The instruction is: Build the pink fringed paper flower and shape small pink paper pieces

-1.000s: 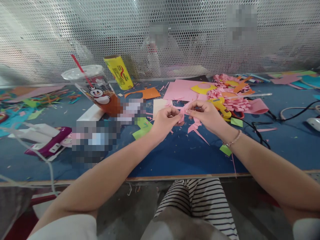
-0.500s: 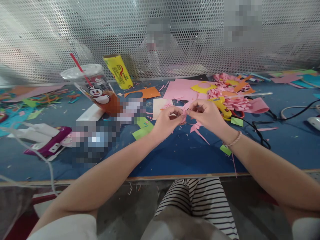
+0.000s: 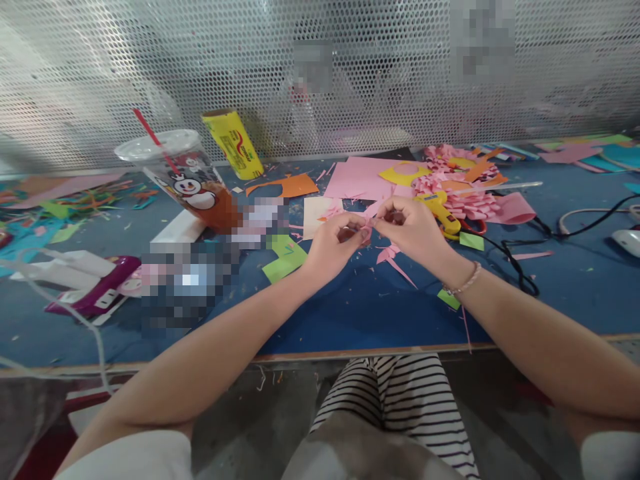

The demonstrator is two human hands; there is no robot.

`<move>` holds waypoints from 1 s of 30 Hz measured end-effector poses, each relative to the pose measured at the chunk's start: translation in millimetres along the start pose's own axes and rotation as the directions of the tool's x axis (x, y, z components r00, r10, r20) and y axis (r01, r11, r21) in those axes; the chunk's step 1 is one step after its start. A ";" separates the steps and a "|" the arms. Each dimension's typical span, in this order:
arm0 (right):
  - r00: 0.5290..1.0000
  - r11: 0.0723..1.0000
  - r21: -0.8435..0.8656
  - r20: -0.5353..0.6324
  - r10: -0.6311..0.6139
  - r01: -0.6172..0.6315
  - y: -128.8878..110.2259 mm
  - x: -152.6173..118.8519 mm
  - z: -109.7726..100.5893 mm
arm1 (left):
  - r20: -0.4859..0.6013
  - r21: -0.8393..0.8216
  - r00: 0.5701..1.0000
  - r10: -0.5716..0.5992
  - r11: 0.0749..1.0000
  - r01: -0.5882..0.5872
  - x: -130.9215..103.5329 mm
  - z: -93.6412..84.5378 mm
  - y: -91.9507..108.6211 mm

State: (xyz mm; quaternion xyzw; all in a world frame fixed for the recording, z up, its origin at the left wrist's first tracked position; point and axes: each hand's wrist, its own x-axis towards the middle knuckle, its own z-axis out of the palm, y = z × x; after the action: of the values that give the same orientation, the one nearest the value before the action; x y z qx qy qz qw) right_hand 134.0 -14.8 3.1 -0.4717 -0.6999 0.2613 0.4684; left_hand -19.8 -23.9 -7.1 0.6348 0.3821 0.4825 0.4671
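Note:
My left hand [image 3: 334,244] and my right hand [image 3: 414,231] meet above the blue table [image 3: 350,313], both pinching one small pink paper piece [image 3: 367,231] between fingertips. Most of the piece is hidden by my fingers. A pink paper offcut [image 3: 393,256] lies on the table just below my right hand. A yellow glue gun [image 3: 440,212] rests right behind my right hand, its black cord [image 3: 515,267] running off to the right. A bracelet sits on my right wrist.
A plastic cup with a red straw [image 3: 187,180] leans at the left, a yellow tube [image 3: 233,145] behind it. Pink sheets [image 3: 357,179], a pile of pink paper flowers [image 3: 457,190], green scraps [image 3: 283,260] and a perforated metal screen [image 3: 200,67] lie beyond.
The hands stay together on the pink piece; fingers shift slightly, working it. The view drifted a little, nothing else moved.

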 end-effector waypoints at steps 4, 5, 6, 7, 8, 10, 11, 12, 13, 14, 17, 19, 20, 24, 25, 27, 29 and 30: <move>1.000 1.000 0.015 0.010 0.000 0.000 0.2 0.3 -0.2 | 0.007 -0.025 1.000 -0.013 1.000 0.013 -0.2 -0.3 0.1; 1.000 1.000 0.016 0.011 -0.002 0.001 0.7 0.6 -0.4 | 0.005 -0.036 1.000 -0.018 0.999 0.018 -0.3 -0.3 0.1; 1.000 1.000 0.017 0.012 -0.003 0.003 1.4 1.0 -0.5 | 0.003 -0.048 1.000 -0.024 0.999 0.024 -0.3 -0.2 0.2; 1.000 1.000 0.019 0.013 -0.005 0.005 2.2 1.3 -0.7 | 0.002 -0.063 0.999 -0.032 0.998 0.032 -0.3 -0.1 0.3; 1.000 1.000 0.020 0.013 -0.007 0.007 2.9 1.7 -0.9 | 0.001 -0.079 0.999 -0.040 0.996 0.040 -0.4 0.0 0.4; 1.000 1.000 0.020 0.011 -0.010 0.010 4.2 2.2 -1.3 | 0.002 -0.108 0.998 -0.061 0.992 0.060 -0.5 0.1 0.7; 1.000 1.000 0.021 0.012 -0.012 0.011 4.7 2.3 -1.5 | 0.002 -0.120 0.998 -0.070 0.990 0.070 -0.6 0.2 0.8; 1.000 1.000 0.021 0.011 -0.013 0.012 5.1 2.5 -1.6 | 0.001 -0.129 0.997 -0.077 0.989 0.076 -0.6 0.1 0.9; 1.000 1.000 0.020 0.010 -0.014 0.014 5.3 2.6 -1.6 | 0.001 -0.136 0.997 -0.082 0.987 0.081 -0.5 0.0 0.8; 1.000 1.000 0.018 0.009 -0.016 0.015 5.6 2.7 -1.6 | 0.003 -0.140 0.996 -0.086 0.986 0.086 -0.4 -0.2 0.6; 0.999 0.999 0.020 0.008 -0.033 0.032 5.5 3.3 -2.0 | 0.013 -0.148 0.996 -0.093 0.985 0.093 0.5 -1.4 -0.9; 0.999 0.998 0.026 0.003 -0.053 0.052 4.5 3.6 -3.1 | 0.013 -0.155 0.995 -0.098 0.983 0.099 1.6 -2.5 -2.3; 0.998 0.998 0.029 0.001 -0.064 0.063 3.6 3.7 -4.1 | 0.010 -0.161 0.995 -0.103 0.982 0.103 2.2 -3.1 -2.9; 0.997 0.995 0.067 0.012 -0.071 0.070 0.0 3.9 -9.3 | 0.006 -0.196 0.989 -0.151 0.969 0.149 3.8 -4.1 -3.0; 0.998 0.994 0.096 0.019 -0.061 0.059 -0.2 4.1 -10.6 | -0.002 -0.210 0.986 -0.165 0.964 0.161 3.8 -4.0 -2.3; 0.998 0.983 0.176 0.027 -0.049 0.044 1.1 4.9 -12.4 | -0.029 -0.253 0.981 -0.192 0.951 0.179 3.7 -3.7 -0.6; 0.998 0.963 0.266 0.022 -0.055 0.047 4.6 6.1 -13.1 | -0.060 -0.310 0.976 -0.209 0.933 0.180 4.1 -3.9 0.3; 0.998 0.952 0.302 0.019 -0.057 0.048 6.9 6.7 -13.0 | -0.074 -0.336 0.975 -0.212 0.925 0.175 4.6 -4.3 0.2</move>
State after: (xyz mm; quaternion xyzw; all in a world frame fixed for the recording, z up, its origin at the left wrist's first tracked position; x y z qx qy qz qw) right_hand 147.9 -6.8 5.8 -0.3723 -0.6707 0.3589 0.5318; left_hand -22.9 -18.7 -5.3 0.4803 0.3825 0.5247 0.5897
